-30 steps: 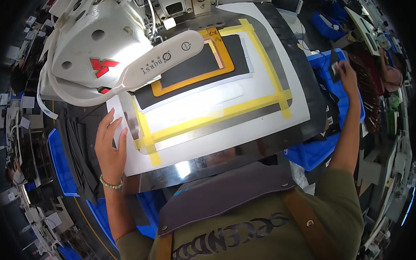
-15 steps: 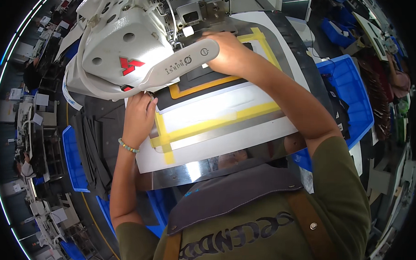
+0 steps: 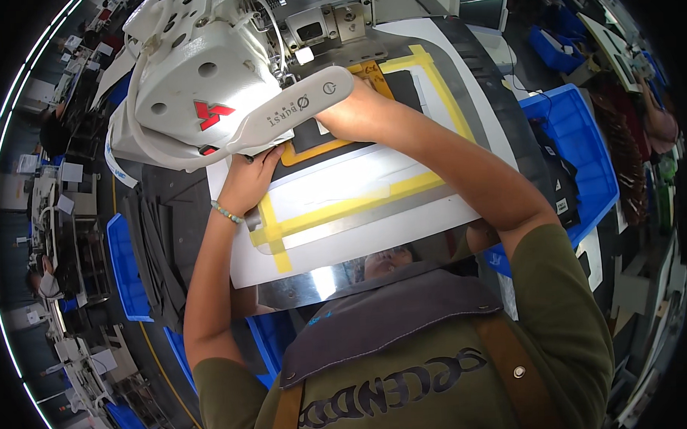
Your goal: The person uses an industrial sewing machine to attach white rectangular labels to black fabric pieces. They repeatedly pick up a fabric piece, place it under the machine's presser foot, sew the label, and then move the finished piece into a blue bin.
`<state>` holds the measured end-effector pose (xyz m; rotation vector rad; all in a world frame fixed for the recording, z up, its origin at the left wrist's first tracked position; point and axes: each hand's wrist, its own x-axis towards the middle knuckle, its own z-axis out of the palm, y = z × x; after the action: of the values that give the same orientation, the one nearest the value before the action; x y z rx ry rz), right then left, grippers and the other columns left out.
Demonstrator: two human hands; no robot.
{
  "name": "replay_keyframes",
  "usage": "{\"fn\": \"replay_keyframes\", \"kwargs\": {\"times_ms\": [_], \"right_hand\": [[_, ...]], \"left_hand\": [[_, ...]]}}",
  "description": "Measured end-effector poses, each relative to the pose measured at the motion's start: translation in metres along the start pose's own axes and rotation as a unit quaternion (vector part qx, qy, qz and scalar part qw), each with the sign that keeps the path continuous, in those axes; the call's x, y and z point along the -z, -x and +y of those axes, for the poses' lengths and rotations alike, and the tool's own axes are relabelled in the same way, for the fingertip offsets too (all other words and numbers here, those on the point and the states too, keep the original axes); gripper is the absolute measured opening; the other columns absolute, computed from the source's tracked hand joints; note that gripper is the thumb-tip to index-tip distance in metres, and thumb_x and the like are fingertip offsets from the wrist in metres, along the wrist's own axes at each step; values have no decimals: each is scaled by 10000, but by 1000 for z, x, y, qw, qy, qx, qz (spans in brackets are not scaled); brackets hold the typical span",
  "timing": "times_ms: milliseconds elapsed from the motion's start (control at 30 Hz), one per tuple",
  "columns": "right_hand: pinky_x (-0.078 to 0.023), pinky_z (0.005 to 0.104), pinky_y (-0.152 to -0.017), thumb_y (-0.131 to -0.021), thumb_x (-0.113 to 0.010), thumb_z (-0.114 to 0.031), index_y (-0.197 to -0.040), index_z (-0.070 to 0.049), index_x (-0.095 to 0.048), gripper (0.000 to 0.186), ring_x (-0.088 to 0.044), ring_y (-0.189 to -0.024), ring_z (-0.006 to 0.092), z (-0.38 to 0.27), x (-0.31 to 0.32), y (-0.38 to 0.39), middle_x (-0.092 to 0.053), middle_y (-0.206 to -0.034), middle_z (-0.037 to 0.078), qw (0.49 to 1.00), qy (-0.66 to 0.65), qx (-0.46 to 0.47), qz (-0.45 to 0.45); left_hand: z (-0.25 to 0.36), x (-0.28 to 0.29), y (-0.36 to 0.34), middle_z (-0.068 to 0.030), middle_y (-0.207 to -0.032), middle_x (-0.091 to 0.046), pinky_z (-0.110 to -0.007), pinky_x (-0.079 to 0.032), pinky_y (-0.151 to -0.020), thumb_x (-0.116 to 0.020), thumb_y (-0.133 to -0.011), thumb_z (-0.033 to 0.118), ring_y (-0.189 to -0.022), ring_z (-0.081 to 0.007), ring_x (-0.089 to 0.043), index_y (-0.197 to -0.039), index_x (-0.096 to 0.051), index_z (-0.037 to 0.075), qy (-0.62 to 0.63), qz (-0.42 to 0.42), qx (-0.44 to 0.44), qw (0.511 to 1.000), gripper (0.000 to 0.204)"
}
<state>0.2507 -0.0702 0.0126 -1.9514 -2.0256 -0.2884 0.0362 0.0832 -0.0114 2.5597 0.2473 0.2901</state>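
My left hand (image 3: pixel 248 180), fingers bent, is at the lower-left corner of an orange frame (image 3: pixel 304 157) beside the white sewing machine head (image 3: pixel 180 76); its fingertips and anything in them are hidden. My right hand (image 3: pixel 355 116) reaches over the frame from the right, its fingers hidden behind the pale paddle-shaped lamp (image 3: pixel 279 111). The frame lies on black material (image 3: pixel 401 88) atop a white sheet (image 3: pixel 342 173) edged with yellow tape (image 3: pixel 407 186), on a metal plate.
A blue bin (image 3: pixel 595 160) with dark pieces stands at right, another (image 3: pixel 130 267) at left by draped dark fabric (image 3: pixel 155 266). A further blue bin (image 3: pixel 549 48) sits at upper right. A person (image 3: pixel 658 120) is at the far right; workstations line the far left.
My right hand has left the right-hand bin, where it held a small dark piece, and moved under the lamp. My left hand has moved up and right from the white sheet's edge.
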Motion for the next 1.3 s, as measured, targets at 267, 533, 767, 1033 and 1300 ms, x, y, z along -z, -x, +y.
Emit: {"fn": "replay_keyframes", "kwargs": {"times_ms": [267, 533, 767, 1033, 1300], "right_hand": [[-418, 409, -1109, -838, -604, 4, -1151, -174, -787, 405, -542, -1279, 269, -9, -13, 32, -644, -1277, 88, 985, -156, 72, 37], [-421, 428, -1099, -833, -606, 0, -1118, -159, -802, 380, -559, -1245, 283, -10, -27, 37, -657, -1278, 89, 973, -206, 82, 69], [-432, 429, -1099, -809, -625, 11, -1094, -138, -814, 373, -558, -1257, 303, -11, -30, 37, -675, -1270, 105, 970, -219, 76, 76], [-428, 420, -1083, -852, -599, -45, -1064, -167, -818, 329, -587, -1217, 261, -8, -31, 36, -689, -1234, 85, 974, -194, 81, 89], [-420, 434, -1105, -855, -592, -35, -1068, -155, -814, 329, -578, -1247, 273, -3, -25, 30, -687, -1244, 80, 977, -202, 56, 45]], "left_hand": [[-31, -14, -5, -178, -1174, -698, -437, -506, -936, -642, -986, 164, -1075, -361, -654, -1227, -669, 28, 125, 70, 58, 988, 279], [-32, -1, -9, -177, -1073, -734, -445, -536, -880, -674, -923, 113, -1014, -359, -693, -1124, -712, 21, -57, 81, 14, 995, 225], [-39, -6, -17, -144, -996, -739, -462, -549, -825, -702, -871, 104, -911, -349, -704, -1051, -753, 82, -211, 121, -114, 963, 188], [-42, -4, -19, -141, -991, -733, -457, -552, -818, -698, -867, 112, -915, -340, -702, -1065, -737, 58, -267, 121, -149, 944, 209], [-41, -2, -21, -120, -1215, -701, -421, -502, -967, -631, -926, 107, -1112, -298, -653, -1211, -692, 98, -154, 66, -33, 985, 292]]}}
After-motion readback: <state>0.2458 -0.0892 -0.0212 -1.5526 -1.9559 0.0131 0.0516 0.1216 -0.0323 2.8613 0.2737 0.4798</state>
